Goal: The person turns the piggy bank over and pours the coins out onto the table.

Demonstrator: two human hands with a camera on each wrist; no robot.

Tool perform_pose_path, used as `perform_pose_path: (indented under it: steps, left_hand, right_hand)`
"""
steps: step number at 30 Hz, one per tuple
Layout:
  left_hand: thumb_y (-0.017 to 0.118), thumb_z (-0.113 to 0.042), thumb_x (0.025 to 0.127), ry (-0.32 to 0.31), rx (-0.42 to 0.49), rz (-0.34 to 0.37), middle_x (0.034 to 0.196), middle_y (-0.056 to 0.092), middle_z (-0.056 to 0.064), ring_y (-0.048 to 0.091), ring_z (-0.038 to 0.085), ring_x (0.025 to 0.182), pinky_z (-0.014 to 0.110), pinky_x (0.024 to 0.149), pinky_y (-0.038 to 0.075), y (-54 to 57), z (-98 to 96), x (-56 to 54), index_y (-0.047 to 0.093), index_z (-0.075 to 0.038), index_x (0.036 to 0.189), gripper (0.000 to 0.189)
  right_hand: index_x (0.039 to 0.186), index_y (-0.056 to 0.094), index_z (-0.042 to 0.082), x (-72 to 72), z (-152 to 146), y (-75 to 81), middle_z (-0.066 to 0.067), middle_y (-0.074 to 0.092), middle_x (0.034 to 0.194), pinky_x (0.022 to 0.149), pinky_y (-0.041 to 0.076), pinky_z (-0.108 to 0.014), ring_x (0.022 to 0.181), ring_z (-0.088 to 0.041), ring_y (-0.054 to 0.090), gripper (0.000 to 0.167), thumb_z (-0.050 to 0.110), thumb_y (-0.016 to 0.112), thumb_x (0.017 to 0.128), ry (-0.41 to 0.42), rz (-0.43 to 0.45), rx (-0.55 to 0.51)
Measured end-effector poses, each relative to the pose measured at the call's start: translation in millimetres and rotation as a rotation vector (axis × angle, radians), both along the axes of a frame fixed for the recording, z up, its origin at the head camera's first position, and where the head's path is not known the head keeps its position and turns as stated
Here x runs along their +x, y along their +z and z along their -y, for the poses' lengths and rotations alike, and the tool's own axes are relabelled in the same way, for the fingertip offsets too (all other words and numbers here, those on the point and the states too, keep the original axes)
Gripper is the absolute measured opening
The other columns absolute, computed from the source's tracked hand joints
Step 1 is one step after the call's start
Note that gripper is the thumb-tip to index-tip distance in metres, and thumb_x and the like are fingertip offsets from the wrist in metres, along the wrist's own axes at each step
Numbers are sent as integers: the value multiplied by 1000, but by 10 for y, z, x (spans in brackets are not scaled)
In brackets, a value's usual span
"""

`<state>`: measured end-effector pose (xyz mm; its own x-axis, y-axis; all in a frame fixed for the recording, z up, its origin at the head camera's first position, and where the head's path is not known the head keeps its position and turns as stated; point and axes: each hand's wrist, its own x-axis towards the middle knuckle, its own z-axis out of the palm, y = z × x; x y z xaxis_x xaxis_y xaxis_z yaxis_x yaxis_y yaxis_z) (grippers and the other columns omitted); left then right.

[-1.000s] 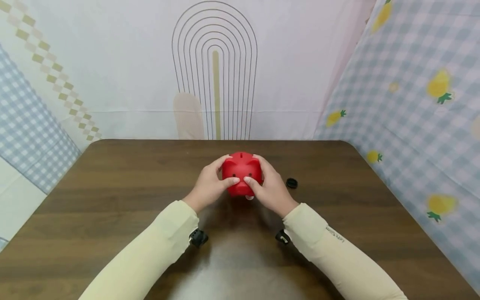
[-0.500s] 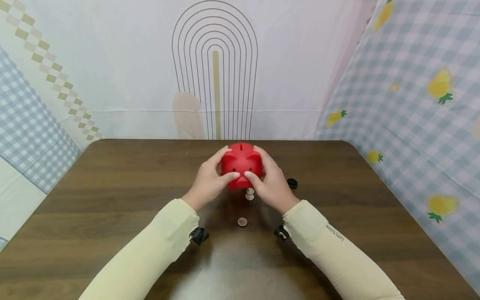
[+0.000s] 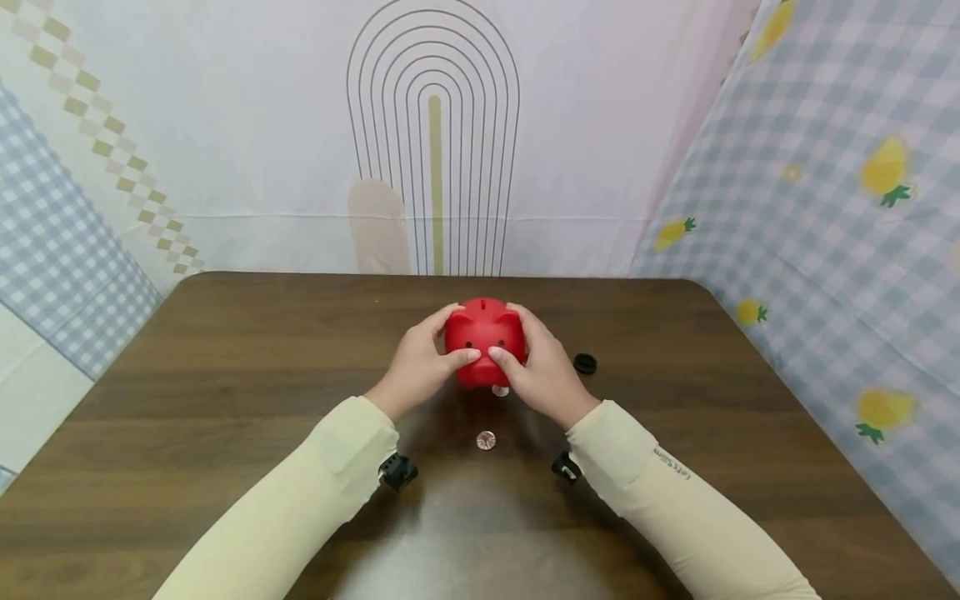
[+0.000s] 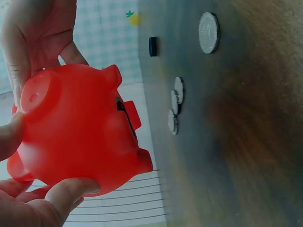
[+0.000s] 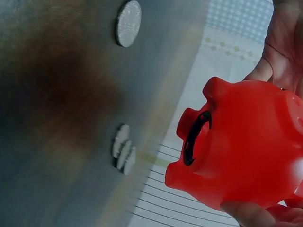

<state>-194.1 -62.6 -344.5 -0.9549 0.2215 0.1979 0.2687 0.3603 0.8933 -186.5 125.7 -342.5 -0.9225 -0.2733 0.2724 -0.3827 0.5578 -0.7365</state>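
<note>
Between both hands a red piggy bank (image 3: 484,333) is held above the table, slot up and snout toward me. My left hand (image 3: 420,362) grips its left side and my right hand (image 3: 545,367) its right, thumbs over the snout. On the underside, a black-rimmed round opening (image 5: 190,142) shows in the right wrist view. One silver coin (image 3: 486,440) lies on the table in front of the bank. Nearer to it is a small cluster of coins (image 4: 175,101), mostly hidden behind the bank in the head view.
A small black round cap (image 3: 585,363) lies on the brown wooden table (image 3: 285,358), right of the right hand. Black wrist cameras sit under both sleeves. Patterned cloth hangs behind the table and along both sides.
The piggy bank was raised, then came down slightly in both hands. A coin has appeared on the table in front of it, and coins have shown below it.
</note>
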Motion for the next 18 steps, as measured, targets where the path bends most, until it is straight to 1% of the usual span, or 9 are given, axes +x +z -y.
perform_pose_path:
  steps: [4, 6, 8, 12, 13, 14, 15, 16, 18]
  left_hand:
    - [72, -7, 84, 7, -6, 44, 131, 58, 14, 54, 31, 119, 44, 96, 50, -50, 6, -23, 50, -5, 137, 57]
    - [72, -7, 84, 16, -5, 15, 134, 56, 14, 53, 31, 121, 43, 97, 50, -44, 11, -5, 49, -5, 138, 58]
    - [73, -6, 84, 13, 26, -84, 141, 50, 13, 52, 30, 124, 42, 97, 49, -1, 15, 56, 48, -3, 139, 61]
    - [77, -2, 78, -13, 42, -450, 150, 40, 13, 41, 30, 136, 42, 94, 49, 165, 53, 254, 51, 1, 135, 63]
    - [78, -1, 77, -19, 44, -498, 150, 40, 13, 40, 29, 137, 42, 93, 50, 198, 61, 283, 51, 2, 134, 62]
    - [78, -1, 77, -17, 35, -517, 150, 40, 14, 40, 29, 137, 42, 93, 50, 205, 70, 286, 52, 2, 132, 61]
    - [78, -1, 77, -15, 19, -506, 149, 41, 15, 40, 30, 136, 43, 93, 50, 190, 78, 273, 52, 2, 132, 61]
    - [78, -2, 78, -17, 14, -454, 149, 42, 15, 42, 31, 135, 43, 94, 50, 153, 80, 251, 52, 1, 133, 61]
    - [77, -3, 80, 0, 9, -310, 148, 43, 14, 47, 30, 130, 42, 95, 50, 38, 69, 187, 52, -1, 135, 61]
  right_hand:
    - [144, 36, 8, -35, 7, -49, -12, 51, 134, 89, 54, -44, 115, -30, 54, 64, 17, 68, 90, -9, 85, 6]
    - [144, 35, 8, -31, 10, -48, -12, 50, 135, 89, 54, -44, 115, -29, 54, 63, 16, 67, 90, 3, 49, -3]
    - [144, 36, 5, 2, 13, -17, -13, 46, 140, 91, 53, -45, 120, -28, 51, 64, 12, 69, 89, 37, -87, -37]
    - [137, 40, -4, 119, 27, 90, -18, 40, 145, 95, 50, -48, 131, -32, 40, 65, 7, 72, 82, 104, -528, -98]
    - [136, 40, -5, 132, 35, 104, -19, 39, 146, 95, 50, -49, 134, -32, 37, 64, 6, 72, 81, 107, -589, -99]
    - [135, 40, -5, 138, 43, 105, -19, 39, 146, 95, 50, -49, 134, -32, 37, 63, 6, 72, 81, 110, -601, -98]
    - [135, 40, -5, 139, 49, 95, -19, 39, 146, 95, 50, -49, 133, -32, 37, 63, 7, 71, 82, 106, -571, -88]
    - [137, 40, -4, 138, 54, 71, -18, 39, 146, 94, 51, -48, 132, -32, 39, 63, 7, 71, 83, 101, -510, -77]
    - [139, 38, 0, 122, 54, -6, -14, 40, 146, 92, 52, -46, 129, -29, 42, 63, 9, 71, 85, 71, -346, -38]
